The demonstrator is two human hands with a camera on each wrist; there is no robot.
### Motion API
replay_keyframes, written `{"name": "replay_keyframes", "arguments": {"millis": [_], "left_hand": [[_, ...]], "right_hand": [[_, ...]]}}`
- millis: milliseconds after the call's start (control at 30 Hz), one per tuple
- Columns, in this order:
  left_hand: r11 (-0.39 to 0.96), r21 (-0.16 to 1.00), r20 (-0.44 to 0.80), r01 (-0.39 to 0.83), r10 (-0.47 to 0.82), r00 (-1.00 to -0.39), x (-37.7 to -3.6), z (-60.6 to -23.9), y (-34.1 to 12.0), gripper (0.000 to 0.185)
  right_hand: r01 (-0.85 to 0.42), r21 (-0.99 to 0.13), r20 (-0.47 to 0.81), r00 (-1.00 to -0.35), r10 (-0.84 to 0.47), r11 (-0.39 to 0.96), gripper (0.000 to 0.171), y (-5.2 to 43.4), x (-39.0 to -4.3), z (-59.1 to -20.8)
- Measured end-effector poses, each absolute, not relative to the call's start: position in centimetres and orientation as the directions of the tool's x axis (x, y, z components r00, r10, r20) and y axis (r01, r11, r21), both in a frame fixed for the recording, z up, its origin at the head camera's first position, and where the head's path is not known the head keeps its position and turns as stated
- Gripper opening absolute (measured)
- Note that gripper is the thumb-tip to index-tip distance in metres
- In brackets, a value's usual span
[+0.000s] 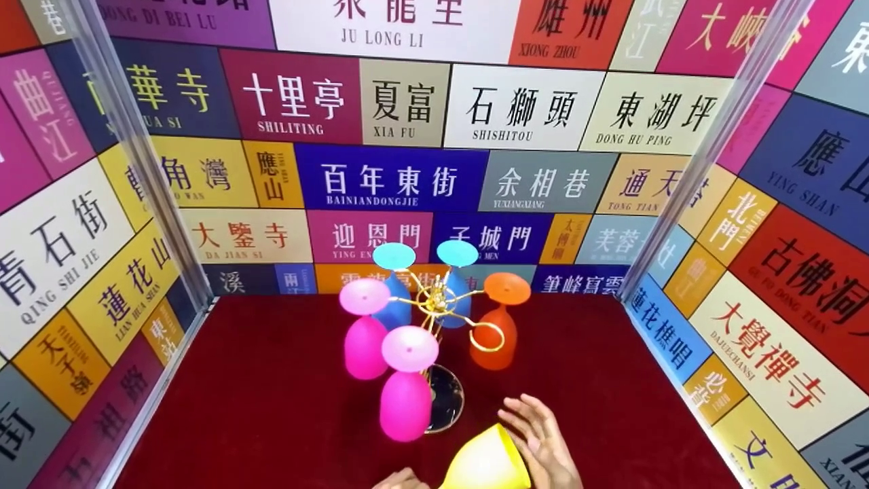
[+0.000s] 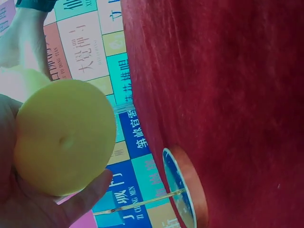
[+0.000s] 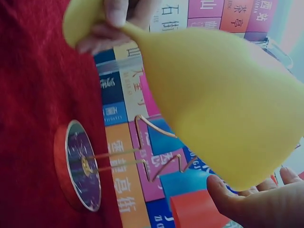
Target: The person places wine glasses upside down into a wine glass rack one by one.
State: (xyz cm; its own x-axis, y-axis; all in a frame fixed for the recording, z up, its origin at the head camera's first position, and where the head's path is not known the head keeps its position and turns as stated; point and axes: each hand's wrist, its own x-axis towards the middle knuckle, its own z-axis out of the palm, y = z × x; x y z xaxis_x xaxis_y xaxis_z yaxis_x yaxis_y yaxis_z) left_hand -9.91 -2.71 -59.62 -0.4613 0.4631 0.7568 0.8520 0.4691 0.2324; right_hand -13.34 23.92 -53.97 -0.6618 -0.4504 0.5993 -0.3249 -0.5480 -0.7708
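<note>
A yellow goblet [image 1: 485, 462] lies tilted between my two hands at the near edge of the head view. My left hand [image 1: 400, 479] pinches its stem beside the round foot [image 2: 66, 137]. At the rim of the bowl [image 3: 213, 99], my right hand [image 1: 546, 441] has its fingers loosely extended; whether they touch the rim I cannot tell. Ahead stands a gold wire goblet rack [image 1: 434, 304] on a round dark base [image 1: 448, 401]. Upside down on it hang two pink goblets, the nearer one [image 1: 406, 407] at front left, two blue goblets [image 1: 394, 302] at the back, and an orange goblet [image 1: 499, 339].
Dark red cloth [image 1: 271, 407] covers the table. Panels with coloured Chinese place-name blocks [image 1: 392, 180] enclose the back and both sides, joined by clear corner posts [image 1: 136, 149]. A gold ring [image 1: 487, 336] of the rack juts toward the front right.
</note>
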Motion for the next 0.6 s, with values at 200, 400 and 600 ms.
{"name": "replay_keyframes", "arguments": {"millis": [200,400,600], "left_hand": [[0.510,0.032,0.740,0.860,0.566,-0.363,-10.5,-59.5,-4.0,0.017],[0.511,-0.130,0.696,0.850,0.658,-0.289,-11.0,-59.3,-4.4,0.018],[0.546,-0.380,0.712,0.747,0.688,-0.140,-11.9,-59.1,-4.1,0.013]], "right_hand": [[-0.479,-0.799,0.596,-0.717,-0.363,-0.364,0.052,23.1,-12.1,-51.7],[-0.682,-0.723,0.667,-0.649,-0.365,-0.110,0.059,22.6,-11.2,-50.3],[-0.844,-0.488,0.682,-0.527,-0.507,0.221,0.067,22.7,-11.4,-50.5]]}}
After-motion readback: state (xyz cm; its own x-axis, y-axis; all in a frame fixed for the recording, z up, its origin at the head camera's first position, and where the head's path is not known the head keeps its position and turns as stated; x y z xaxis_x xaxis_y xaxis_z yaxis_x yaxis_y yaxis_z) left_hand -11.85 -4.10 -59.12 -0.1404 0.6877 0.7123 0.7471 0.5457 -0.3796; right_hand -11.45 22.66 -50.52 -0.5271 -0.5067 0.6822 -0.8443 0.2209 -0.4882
